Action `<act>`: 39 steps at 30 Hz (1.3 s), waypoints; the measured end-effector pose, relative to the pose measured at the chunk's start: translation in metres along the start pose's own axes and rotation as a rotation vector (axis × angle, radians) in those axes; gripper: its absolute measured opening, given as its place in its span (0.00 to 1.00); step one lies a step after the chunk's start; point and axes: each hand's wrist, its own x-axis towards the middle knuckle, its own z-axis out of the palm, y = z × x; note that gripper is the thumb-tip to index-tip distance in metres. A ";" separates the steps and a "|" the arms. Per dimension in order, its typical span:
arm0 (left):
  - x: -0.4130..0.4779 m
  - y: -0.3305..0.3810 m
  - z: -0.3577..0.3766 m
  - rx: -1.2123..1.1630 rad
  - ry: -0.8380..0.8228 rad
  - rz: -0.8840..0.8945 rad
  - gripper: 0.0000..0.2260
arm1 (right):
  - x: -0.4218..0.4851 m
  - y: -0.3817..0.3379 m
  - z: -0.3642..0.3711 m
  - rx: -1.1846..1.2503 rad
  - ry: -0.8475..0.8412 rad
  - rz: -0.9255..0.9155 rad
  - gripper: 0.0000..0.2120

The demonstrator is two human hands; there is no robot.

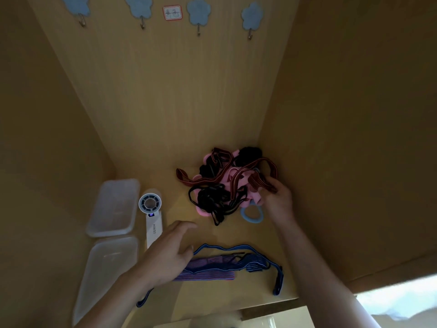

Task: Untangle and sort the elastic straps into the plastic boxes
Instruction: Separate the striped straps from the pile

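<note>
A tangled heap of straps [222, 185] in pink, black and dark red lies at the back right of the wooden shelf. My right hand [277, 200] grips a dark red striped strap [260, 182] at the heap's right edge. Nearer the front lies a bunch of blue and purple striped straps [236, 261]. My left hand [170, 252] hovers over their left end with fingers spread, holding nothing. Two clear plastic boxes stand at the left, one further back [113, 207] and one nearer [104, 271].
A white handheld fan [151, 214] lies between the boxes and the straps. A light blue ring [251, 214] sits by the heap. Wooden walls close in on the left, back and right. Hooks [198, 27] hang on the back wall.
</note>
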 end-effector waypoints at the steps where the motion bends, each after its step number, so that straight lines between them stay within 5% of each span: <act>1: 0.002 0.002 -0.001 -0.008 0.000 0.004 0.20 | 0.000 0.000 -0.002 0.042 0.008 0.014 0.20; 9: 0.031 0.019 -0.010 -0.185 0.028 0.074 0.19 | -0.014 -0.004 -0.008 0.428 -0.104 0.119 0.14; 13: 0.052 0.038 -0.015 -0.349 0.063 0.030 0.16 | -0.030 -0.012 -0.002 0.506 -0.205 0.135 0.19; 20: 0.070 0.055 -0.021 -0.742 0.134 -0.055 0.29 | -0.072 -0.031 0.005 0.614 -0.422 0.162 0.23; 23: 0.070 0.051 -0.019 -0.753 0.077 -0.060 0.23 | -0.083 -0.033 0.005 0.661 -0.546 0.188 0.20; 27: 0.065 0.048 -0.018 -0.718 0.057 -0.057 0.08 | -0.086 -0.031 0.004 0.631 -0.595 0.198 0.23; 31: 0.060 0.050 -0.023 -0.855 -0.004 -0.014 0.13 | -0.088 -0.030 0.004 0.447 -0.547 0.119 0.24; 35: 0.056 0.053 -0.029 -1.064 -0.149 0.027 0.21 | -0.093 -0.040 0.008 0.276 -0.530 0.018 0.10; 39: 0.055 0.057 -0.030 -1.073 -0.102 -0.008 0.23 | -0.096 -0.048 0.013 0.161 -0.535 -0.063 0.05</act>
